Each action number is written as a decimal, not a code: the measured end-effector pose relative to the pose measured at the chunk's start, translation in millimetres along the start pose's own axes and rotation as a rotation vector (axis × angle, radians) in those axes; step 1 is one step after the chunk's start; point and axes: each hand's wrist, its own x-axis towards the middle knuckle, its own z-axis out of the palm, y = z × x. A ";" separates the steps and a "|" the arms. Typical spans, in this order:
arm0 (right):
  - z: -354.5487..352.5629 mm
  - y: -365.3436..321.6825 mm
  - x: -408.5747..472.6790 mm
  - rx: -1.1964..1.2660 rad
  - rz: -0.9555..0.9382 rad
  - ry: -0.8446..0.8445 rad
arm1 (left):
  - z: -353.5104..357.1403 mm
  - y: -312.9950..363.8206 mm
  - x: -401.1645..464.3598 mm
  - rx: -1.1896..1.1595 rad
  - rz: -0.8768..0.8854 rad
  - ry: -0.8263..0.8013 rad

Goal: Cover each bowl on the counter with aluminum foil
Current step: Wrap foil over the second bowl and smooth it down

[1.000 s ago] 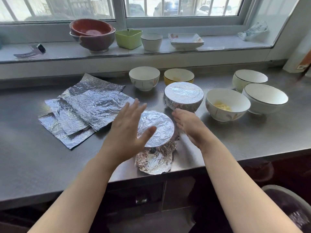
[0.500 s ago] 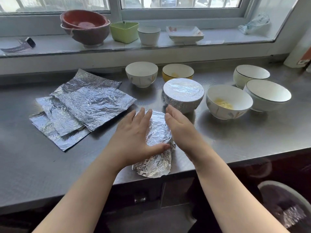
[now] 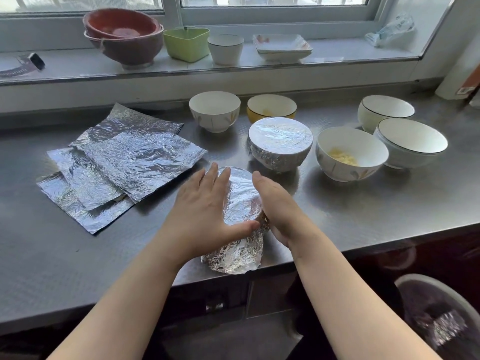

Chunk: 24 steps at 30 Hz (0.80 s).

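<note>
A foil-draped bowl (image 3: pixel 240 198) stands near the counter's front edge, with a loose flap of foil hanging toward me. My left hand (image 3: pixel 205 211) lies flat on its left side, thumb pressed along the front rim. My right hand (image 3: pixel 275 203) presses against its right side. Behind it stands a fully wrapped bowl (image 3: pixel 280 141). Uncovered bowls: a white one (image 3: pixel 214 110), a yellow one (image 3: pixel 271 106), a white one holding yellow food (image 3: pixel 350 154), and two white ones at the right (image 3: pixel 410 142) (image 3: pixel 384 110). Several foil sheets (image 3: pixel 124 162) lie at the left.
The steel counter (image 3: pixel 78 268) ends just in front of the bowl. On the windowsill stand red-brown bowls (image 3: pixel 124 37), a green container (image 3: pixel 185 44), a white cup (image 3: pixel 225 49) and square plates (image 3: pixel 281 46). A bin (image 3: pixel 439 315) holding crumpled foil sits at the lower right.
Both hands have closed in from hovering apart onto the sides of the near bowl, pressing its foil down around the rim.
</note>
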 end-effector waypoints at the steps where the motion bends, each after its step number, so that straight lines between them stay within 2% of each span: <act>1: -1.0 0.4 1.2 0.078 0.041 -0.021 | -0.6 0.2 -0.3 -0.003 -0.002 -0.003; 6: -6.3 7.4 4.4 0.254 0.151 -0.058 | -1.7 0.4 -1.3 -0.007 -0.009 -0.024; 10: -16.7 6.0 4.3 0.167 0.168 -0.048 | -1.7 -0.3 -0.1 -0.003 -0.013 -0.039; 11: -20.0 1.4 2.4 0.143 0.154 -0.052 | -1.7 -0.4 0.1 0.001 -0.011 -0.039; 13: -28.2 -3.5 6.1 0.093 0.117 0.046 | -2.4 0.1 -0.1 0.002 -0.012 -0.040; 16: -34.9 -16.9 1.6 -0.029 -0.049 0.128 | -3.2 0.8 -0.1 -0.003 -0.016 -0.048; 20: -21.2 -16.3 -17.0 -0.026 -0.160 0.088 | -2.0 1.4 0.6 -0.002 -0.025 -0.033; 24: -3.1 3.3 -21.9 0.046 -0.149 0.006 | -1.8 5.0 -1.5 0.004 -0.035 -0.022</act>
